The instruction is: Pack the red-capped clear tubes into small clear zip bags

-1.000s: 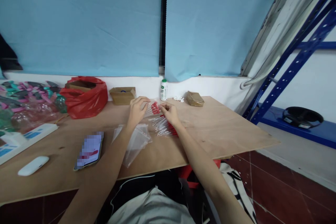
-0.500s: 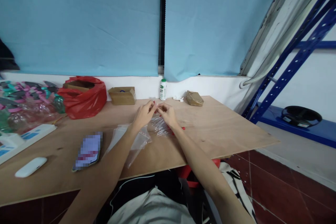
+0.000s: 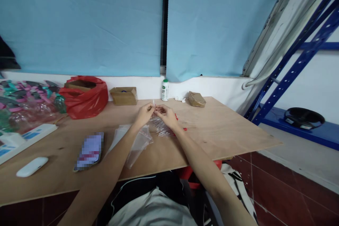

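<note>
My left hand (image 3: 144, 114) and my right hand (image 3: 166, 115) meet over the middle of the wooden table (image 3: 225, 130), fingertips pinched together on a thin clear tube (image 3: 154, 105) that stands up between them. Under my right hand lies a pile of clear tubes with red ends (image 3: 164, 129). A heap of empty clear plastic bags (image 3: 135, 141) lies by my left forearm.
A phone (image 3: 90, 151) and a white oval device (image 3: 32, 166) lie at the near left. At the back stand a red bag with a box (image 3: 84, 97), a small cardboard box (image 3: 124, 95), a white bottle (image 3: 165, 90) and a brown packet (image 3: 196, 99). Blue shelving (image 3: 296, 67) stands right.
My hands have drawn together from spread apart over the tubes. The red-ended bundle my left hand held a second ago is down, and both hands now pinch one thin tube.
</note>
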Available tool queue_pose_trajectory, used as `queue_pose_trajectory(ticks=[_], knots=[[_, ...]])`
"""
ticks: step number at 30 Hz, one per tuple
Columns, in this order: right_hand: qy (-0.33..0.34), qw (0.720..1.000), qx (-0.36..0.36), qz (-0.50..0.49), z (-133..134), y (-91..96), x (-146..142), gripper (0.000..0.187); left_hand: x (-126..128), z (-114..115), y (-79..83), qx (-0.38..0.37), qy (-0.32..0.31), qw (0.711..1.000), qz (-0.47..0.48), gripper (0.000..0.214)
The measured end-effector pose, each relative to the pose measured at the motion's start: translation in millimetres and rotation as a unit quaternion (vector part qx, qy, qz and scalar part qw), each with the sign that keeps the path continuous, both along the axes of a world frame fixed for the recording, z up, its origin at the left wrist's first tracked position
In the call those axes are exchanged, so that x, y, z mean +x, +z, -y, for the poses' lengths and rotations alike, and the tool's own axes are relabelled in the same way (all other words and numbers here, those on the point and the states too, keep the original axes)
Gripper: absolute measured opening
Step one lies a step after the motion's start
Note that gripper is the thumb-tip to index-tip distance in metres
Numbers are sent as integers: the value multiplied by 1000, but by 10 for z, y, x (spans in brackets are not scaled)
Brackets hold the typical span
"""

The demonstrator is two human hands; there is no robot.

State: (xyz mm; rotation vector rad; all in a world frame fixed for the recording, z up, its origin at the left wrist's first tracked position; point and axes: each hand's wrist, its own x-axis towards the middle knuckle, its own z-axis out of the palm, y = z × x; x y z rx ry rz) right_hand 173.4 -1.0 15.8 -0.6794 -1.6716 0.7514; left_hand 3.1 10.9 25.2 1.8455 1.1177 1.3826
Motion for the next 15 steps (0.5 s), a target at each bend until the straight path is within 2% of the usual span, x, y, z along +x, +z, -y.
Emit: queue_pose_trajectory(ticks=[3, 7, 15], knots=[[-4, 1000, -7, -4, -9, 0, 2, 35, 26, 43, 26, -1, -28, 999, 34, 36], [22, 999, -37, -29, -50, 9, 29, 29, 28, 82, 61, 16, -48, 998, 23, 43], [-23, 997, -70, -32, -78, 26, 63, 21, 27, 85, 43, 46, -71, 996, -33, 42]])
